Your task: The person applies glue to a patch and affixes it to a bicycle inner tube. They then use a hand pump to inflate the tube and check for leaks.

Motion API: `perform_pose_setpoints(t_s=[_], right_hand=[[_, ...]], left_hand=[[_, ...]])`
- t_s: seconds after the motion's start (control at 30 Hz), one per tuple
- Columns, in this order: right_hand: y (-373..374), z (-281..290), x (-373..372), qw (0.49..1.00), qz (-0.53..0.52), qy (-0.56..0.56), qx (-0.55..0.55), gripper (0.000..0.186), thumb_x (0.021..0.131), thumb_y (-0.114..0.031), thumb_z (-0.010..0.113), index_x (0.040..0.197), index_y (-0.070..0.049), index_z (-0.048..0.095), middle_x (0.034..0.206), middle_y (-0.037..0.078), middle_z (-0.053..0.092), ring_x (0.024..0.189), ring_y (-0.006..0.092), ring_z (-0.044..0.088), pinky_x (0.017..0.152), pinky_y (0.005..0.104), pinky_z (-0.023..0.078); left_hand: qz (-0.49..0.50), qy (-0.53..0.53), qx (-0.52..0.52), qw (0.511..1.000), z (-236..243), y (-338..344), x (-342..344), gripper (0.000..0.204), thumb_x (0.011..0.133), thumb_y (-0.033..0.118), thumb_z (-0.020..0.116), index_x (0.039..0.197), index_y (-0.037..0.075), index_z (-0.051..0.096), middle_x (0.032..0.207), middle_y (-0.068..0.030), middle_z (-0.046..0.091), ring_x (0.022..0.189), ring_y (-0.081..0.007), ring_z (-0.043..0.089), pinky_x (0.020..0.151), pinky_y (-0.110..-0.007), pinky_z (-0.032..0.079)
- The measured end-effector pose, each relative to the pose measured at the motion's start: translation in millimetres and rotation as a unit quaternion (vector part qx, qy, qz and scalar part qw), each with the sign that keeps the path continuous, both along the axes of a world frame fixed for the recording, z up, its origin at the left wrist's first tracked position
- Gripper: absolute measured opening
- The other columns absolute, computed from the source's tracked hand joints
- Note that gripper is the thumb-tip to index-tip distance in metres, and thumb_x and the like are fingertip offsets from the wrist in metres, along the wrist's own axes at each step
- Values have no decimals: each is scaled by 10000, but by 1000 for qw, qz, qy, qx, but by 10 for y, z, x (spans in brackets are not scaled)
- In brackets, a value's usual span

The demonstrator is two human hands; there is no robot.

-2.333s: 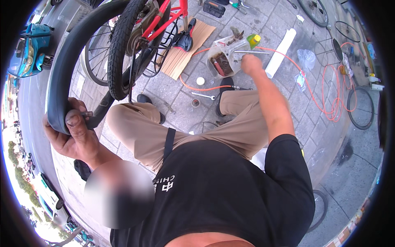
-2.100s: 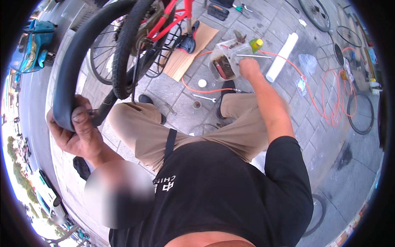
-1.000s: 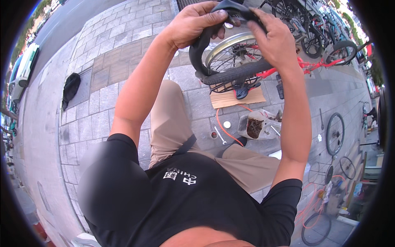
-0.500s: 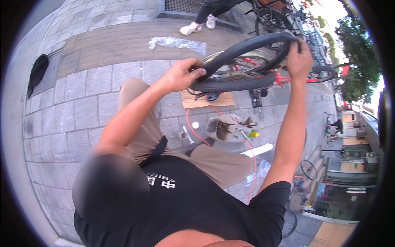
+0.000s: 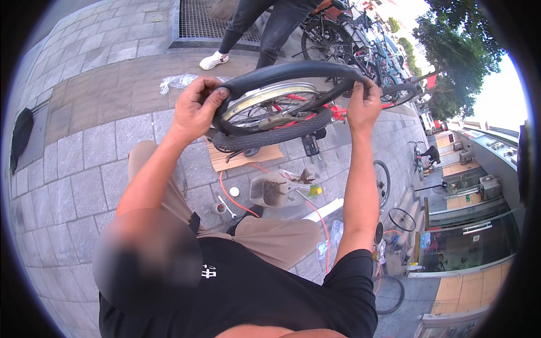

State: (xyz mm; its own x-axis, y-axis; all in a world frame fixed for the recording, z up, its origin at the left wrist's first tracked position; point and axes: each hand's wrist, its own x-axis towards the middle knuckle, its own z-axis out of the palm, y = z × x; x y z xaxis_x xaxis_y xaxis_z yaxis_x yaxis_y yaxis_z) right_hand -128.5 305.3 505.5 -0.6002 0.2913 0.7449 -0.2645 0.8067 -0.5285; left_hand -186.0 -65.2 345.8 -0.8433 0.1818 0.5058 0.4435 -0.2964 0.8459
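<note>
A smooth black inner tube [image 5: 293,70], round and plump, is held up as a loop in both hands. My left hand [image 5: 196,110] is closed on its left side, thumb on top. My right hand [image 5: 364,107] pinches its right side. Within the loop shows the pale rim [image 5: 253,102] of a bicycle wheel, its spokes partly hidden. A treaded black tire [image 5: 282,134] hangs around the near side of that wheel, below the tube. Red frame parts [image 5: 339,112] of the bicycle appear behind, near my right hand.
Cardboard [image 5: 248,159] lies under the wheel. Nearer are a clear plastic tub [image 5: 256,194], a wrench [image 5: 228,209], a small cup [image 5: 218,208] and an orange hose [image 5: 226,192]. A person's legs [image 5: 270,35] stand beyond, beside parked bicycles [image 5: 327,40].
My view has swung right, so the scene sits further left. The tube's loop now frames more of the pale rim. Both hands keep hold of the tube, and more of the standing person's legs shows.
</note>
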Motion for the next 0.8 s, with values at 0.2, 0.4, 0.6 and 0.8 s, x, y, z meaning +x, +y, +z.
perform_pose_setpoints(t_s=[0.2, 0.4, 0.6, 0.8], right_hand=[[-68, -25, 148, 983, -21, 43, 176, 178, 961, -11, 681, 1138, 3, 681, 1122, 144, 721, 925, 236, 738, 825, 350, 609], [-139, -54, 156, 972, 0, 72, 224, 193, 913, 18, 719, 1099, -2, 673, 1125, 149, 724, 938, 274, 729, 829, 364, 598], [-153, -27, 158, 965, -18, 81, 250, 159, 894, 12, 736, 1024, -17, 648, 1087, 142, 719, 897, 288, 721, 806, 381, 586], [-106, -79, 137, 967, -30, 69, 244, 160, 898, 0, 742, 1020, -20, 640, 1071, 140, 714, 869, 280, 718, 796, 384, 584]], left_hand=[[4, -8, -69, 998, -394, -37, 3, 163, 1062, 90, 674, 1197, 11, 630, 1014, -36, 701, 947, -103, 654, 850, -276, 542], [11, -12, -20, 1000, -617, -85, 97, 180, 1034, -6, 654, 1208, 10, 614, 1084, -73, 697, 988, -118, 667, 875, -284, 545], [30, 111, -69, 991, -582, -142, 234, 229, 963, -51, 701, 1167, 19, 626, 1099, -130, 699, 983, -203, 675, 881, -328, 544], [15, 127, -82, 988, -522, -127, 350, 245, 929, -64, 730, 1135, 31, 638, 1101, -124, 692, 986, -216, 664, 885, -334, 535]])
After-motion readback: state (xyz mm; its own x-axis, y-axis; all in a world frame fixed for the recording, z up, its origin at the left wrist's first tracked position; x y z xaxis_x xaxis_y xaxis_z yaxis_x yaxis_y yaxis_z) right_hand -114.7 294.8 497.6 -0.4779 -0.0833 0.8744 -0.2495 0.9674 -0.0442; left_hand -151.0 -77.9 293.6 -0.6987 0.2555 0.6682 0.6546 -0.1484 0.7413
